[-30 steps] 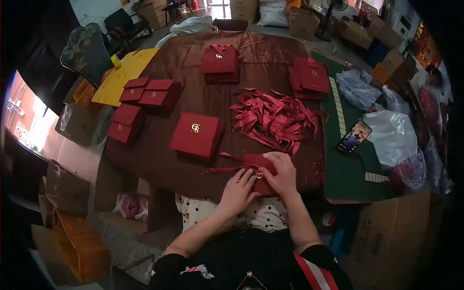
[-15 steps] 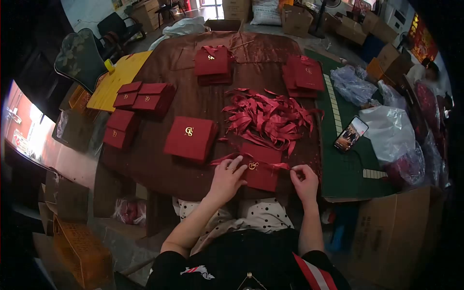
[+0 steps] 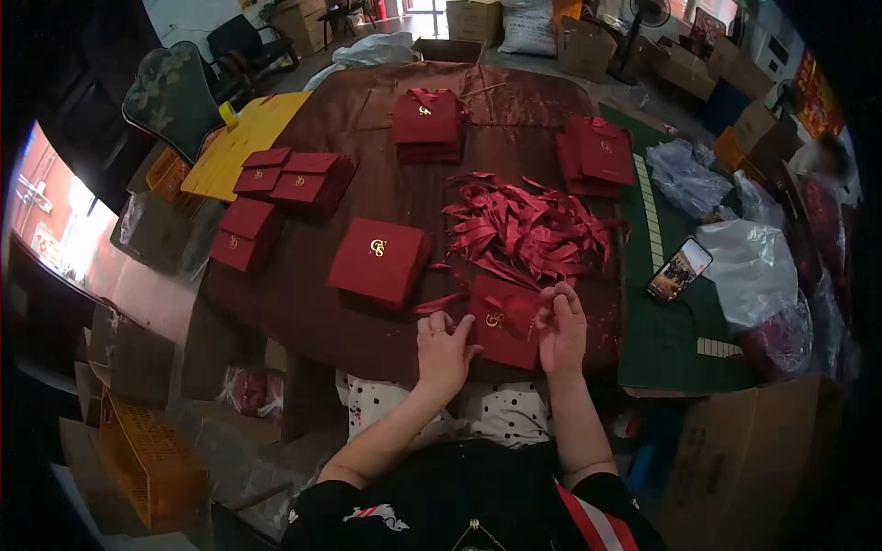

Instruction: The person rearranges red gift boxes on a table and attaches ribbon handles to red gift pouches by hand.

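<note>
A red pouch [image 3: 496, 347] with a gold logo lies near the table's front edge, a red ribbon [image 3: 439, 304] running across it and out past its left side. At the pouch's left edge rests my left hand [image 3: 444, 356], its fingers bent but apart, just below the ribbon's left end. My right hand [image 3: 562, 332] is over the pouch's right edge, thumb and fingers pinched together on the ribbon's other end. Behind the pouch lies a tangled heap of red ribbons [image 3: 524, 228].
Stacked red pouches stand at centre left [image 3: 378, 262], far left [image 3: 246, 235], at the back [image 3: 427, 129] and back right [image 3: 602, 156]. On the green mat [image 3: 643, 354] lies a phone [image 3: 680, 269], beside plastic bags [image 3: 742, 262]. A person [image 3: 827, 165] is at the far right.
My right hand has moved left and up, from beside the pouch to over its right edge, with the ribbon. My left hand has drawn back off the pouch's face, its fingers more bent.
</note>
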Demonstrator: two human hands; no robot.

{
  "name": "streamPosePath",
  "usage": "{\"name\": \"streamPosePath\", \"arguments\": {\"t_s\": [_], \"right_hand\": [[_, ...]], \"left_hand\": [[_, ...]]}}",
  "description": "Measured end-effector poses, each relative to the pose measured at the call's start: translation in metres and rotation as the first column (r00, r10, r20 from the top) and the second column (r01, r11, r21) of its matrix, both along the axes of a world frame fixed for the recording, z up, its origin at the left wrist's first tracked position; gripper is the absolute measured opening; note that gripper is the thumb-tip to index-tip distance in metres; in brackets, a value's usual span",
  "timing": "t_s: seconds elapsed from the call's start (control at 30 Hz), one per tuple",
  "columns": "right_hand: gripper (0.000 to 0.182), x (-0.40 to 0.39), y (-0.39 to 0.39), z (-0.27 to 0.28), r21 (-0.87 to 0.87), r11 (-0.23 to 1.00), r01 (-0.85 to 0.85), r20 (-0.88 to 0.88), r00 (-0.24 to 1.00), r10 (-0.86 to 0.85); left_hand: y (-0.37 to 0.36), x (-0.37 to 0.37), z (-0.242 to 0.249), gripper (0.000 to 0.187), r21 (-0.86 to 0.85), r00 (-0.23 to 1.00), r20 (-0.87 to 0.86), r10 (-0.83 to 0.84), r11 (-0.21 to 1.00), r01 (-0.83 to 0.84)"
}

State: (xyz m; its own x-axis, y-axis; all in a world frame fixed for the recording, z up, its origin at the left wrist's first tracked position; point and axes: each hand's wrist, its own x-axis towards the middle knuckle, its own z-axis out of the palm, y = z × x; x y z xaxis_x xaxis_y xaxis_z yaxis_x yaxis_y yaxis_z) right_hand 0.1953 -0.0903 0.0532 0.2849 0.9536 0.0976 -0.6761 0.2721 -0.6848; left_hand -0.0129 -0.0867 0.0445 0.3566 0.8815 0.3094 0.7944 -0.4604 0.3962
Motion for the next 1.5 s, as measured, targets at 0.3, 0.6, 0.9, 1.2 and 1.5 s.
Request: {"name": "streamPosePath", "arguments": {"t_s": [0.3, 0.6, 0.9, 1.2, 1.5], "right_hand": [[0.016, -0.031, -0.012, -0.002, 0.178, 0.983, 0.036, 0.897, 0.404, -0.177], [0.030, -0.049, -0.012, -0.026, 0.134, 0.991, 0.009, 0.979, 0.155, -0.134], [0.016, -0.051, -0.009, -0.034, 0.243, 0.966, 0.085, 0.943, 0.212, -0.255], [0.014, -0.052, -0.008, -0.035, 0.194, 0.976, 0.100, 0.959, 0.188, -0.210], [0.016, -0.050, -0.010, -0.034, 0.206, 0.978, 0.018, 0.972, 0.108, -0.207]], "left_hand": [[-0.008, 0.002, -0.005, 0.050, -0.095, 0.987, 0.031, 0.160, 0.983, -0.156], [-0.008, 0.000, -0.014, 0.046, -0.011, 0.971, 0.198, 0.137, 0.990, -0.137], [0.004, -0.003, -0.006, 0.034, -0.218, 0.891, 0.427, 0.152, 0.974, -0.061], [0.008, -0.011, -0.010, 0.032, -0.365, 0.876, 0.450, 0.176, 0.931, 0.001], [0.003, -0.010, -0.019, 0.026, -0.202, 0.893, 0.431, 0.129, 0.978, -0.044]]}}
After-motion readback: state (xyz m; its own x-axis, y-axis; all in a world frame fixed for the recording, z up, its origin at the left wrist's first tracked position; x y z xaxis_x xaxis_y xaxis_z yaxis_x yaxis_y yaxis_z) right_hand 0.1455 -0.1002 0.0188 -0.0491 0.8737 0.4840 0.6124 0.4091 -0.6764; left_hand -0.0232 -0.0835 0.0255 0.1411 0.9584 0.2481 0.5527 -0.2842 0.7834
